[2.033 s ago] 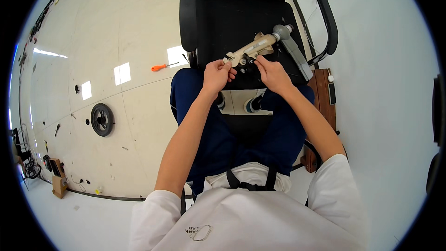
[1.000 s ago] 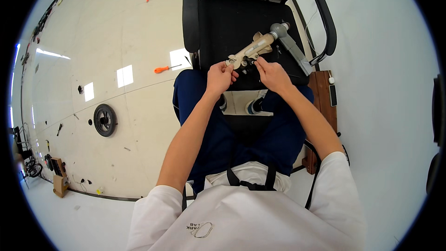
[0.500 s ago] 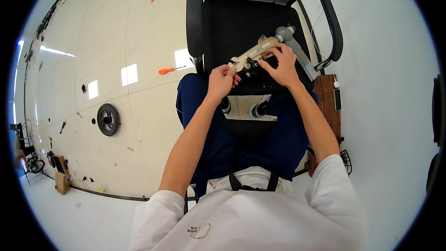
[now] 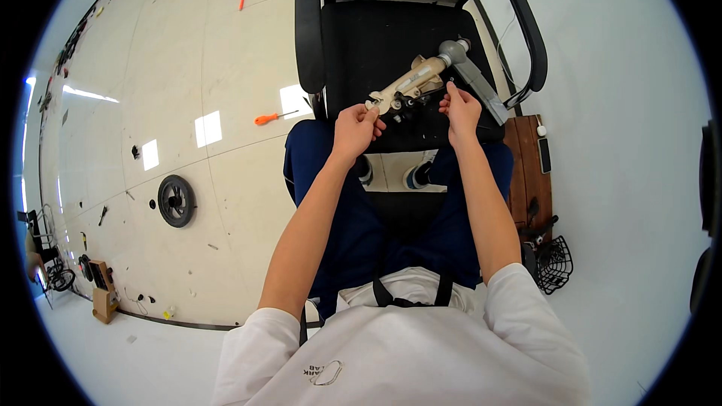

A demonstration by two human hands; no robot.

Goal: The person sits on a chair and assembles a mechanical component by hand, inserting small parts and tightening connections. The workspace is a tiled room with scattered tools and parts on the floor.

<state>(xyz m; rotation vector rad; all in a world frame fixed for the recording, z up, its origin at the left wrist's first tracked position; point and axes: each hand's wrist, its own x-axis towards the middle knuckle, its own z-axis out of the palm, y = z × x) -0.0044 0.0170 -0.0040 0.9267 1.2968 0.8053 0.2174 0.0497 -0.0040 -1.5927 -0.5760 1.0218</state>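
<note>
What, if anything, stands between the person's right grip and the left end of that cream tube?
Yes: the black fittings on the near side of the cream tube stand between the right grip and its left end, where the left grip holds it.

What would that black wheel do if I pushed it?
The black wheel lies flat, so it would probably slide rather than roll. Stood up, its round shape might roll away or tip. Thick-rimmed, it seems stiff, not floppy.
</note>
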